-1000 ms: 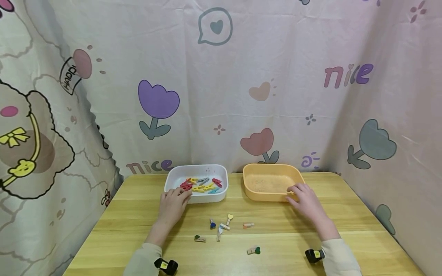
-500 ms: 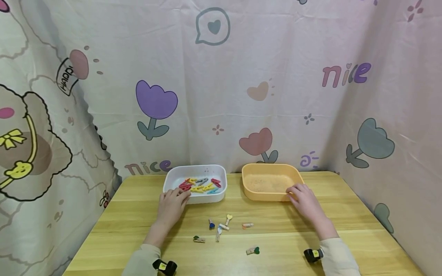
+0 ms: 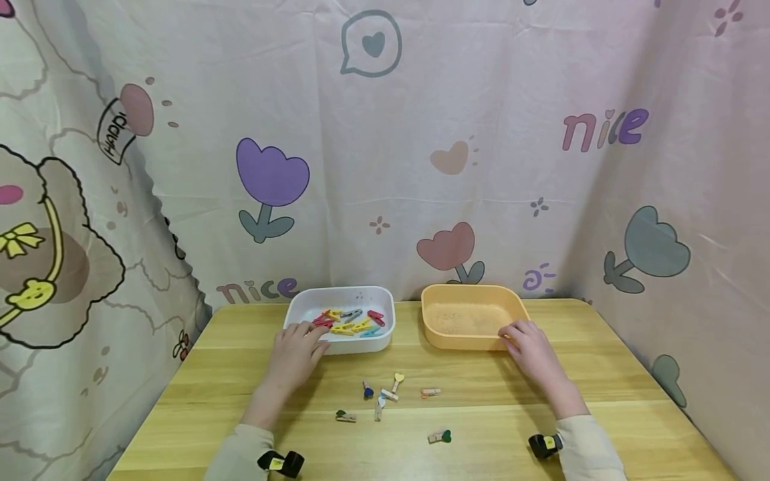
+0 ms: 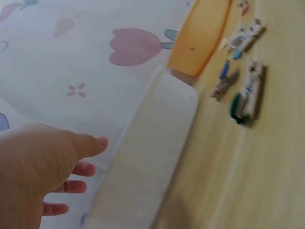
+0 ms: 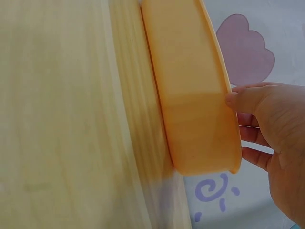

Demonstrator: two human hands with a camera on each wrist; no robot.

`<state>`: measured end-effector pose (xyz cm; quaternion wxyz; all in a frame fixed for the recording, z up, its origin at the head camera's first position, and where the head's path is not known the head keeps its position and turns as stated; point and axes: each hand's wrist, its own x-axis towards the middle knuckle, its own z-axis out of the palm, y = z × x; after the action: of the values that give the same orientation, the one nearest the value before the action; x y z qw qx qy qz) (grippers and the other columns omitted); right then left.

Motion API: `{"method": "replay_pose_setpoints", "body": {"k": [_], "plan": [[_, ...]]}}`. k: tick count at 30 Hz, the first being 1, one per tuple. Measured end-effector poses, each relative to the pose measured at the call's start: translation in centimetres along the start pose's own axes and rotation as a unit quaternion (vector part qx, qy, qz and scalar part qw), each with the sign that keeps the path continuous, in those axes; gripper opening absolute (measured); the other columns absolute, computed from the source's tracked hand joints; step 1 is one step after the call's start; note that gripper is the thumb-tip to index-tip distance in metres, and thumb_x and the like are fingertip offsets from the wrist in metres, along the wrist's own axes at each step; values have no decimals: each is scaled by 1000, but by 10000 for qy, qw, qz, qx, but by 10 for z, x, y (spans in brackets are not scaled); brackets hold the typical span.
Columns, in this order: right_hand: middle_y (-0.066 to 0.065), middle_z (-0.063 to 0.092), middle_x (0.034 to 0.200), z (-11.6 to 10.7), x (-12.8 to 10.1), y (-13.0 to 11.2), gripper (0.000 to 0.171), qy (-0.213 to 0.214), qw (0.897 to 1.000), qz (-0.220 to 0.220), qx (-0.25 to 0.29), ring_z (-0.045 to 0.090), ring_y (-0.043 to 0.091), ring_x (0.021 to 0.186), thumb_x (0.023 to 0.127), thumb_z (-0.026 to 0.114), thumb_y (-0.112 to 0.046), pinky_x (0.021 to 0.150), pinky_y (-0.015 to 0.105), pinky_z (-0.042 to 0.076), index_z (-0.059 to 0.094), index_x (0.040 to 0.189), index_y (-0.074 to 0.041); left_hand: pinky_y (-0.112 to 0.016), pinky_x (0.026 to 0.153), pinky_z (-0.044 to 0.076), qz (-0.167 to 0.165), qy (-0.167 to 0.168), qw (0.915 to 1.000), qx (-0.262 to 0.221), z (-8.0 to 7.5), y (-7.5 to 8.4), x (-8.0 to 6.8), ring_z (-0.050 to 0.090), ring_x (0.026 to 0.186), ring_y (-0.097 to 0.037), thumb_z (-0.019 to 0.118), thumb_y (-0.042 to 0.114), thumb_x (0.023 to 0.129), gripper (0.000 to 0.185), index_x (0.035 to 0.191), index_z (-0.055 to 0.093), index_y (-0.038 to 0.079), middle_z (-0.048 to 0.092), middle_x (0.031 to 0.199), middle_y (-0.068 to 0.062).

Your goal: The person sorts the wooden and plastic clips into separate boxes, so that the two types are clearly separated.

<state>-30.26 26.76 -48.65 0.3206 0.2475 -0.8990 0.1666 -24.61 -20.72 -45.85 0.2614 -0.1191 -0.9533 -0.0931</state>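
Note:
In the head view my left hand is at the front left corner of a white plastic tray, which contains several red, yellow, grey and light-blue plastic clothespins. The left wrist view has its thumb and fingers spread apart, beside the tray's rim. My right hand pinches the front right rim of an orange plastic tray, thumb outside and fingers over the inner side, as the right wrist view shows. The inside of the orange tray shows no clothespins.
Small wooden clothespins lie on the wooden table in front of the trays, among them one with a green heart, one with a yellow heart and one with a blue heart. A printed curtain hangs behind.
My left hand has come off the white tray's rim slightly, moving left and up. My right hand keeps its place on the orange tray. The trays and clothespins have stayed put.

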Motion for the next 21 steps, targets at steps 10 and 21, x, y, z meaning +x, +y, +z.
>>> {"method": "replay_pose_setpoints", "body": {"k": [10,21], "plan": [[5,63,87,2,-1,1,14,21,10000,27,-46,55,26,82,79,76,-3,72,44,43,69,89,-10,-51,89,46,424,-97,9990,-33,-26,7,6,57,104,-29,75,36,84,38,116,69,18,65,109,-6],[4,63,88,2,0,3,13,-56,10000,33,-20,56,26,84,80,75,-5,73,44,43,69,89,-12,-47,93,48,1561,-66,9874,244,-34,18,-3,60,104,-24,77,42,80,37,110,70,22,67,106,-2]]}}
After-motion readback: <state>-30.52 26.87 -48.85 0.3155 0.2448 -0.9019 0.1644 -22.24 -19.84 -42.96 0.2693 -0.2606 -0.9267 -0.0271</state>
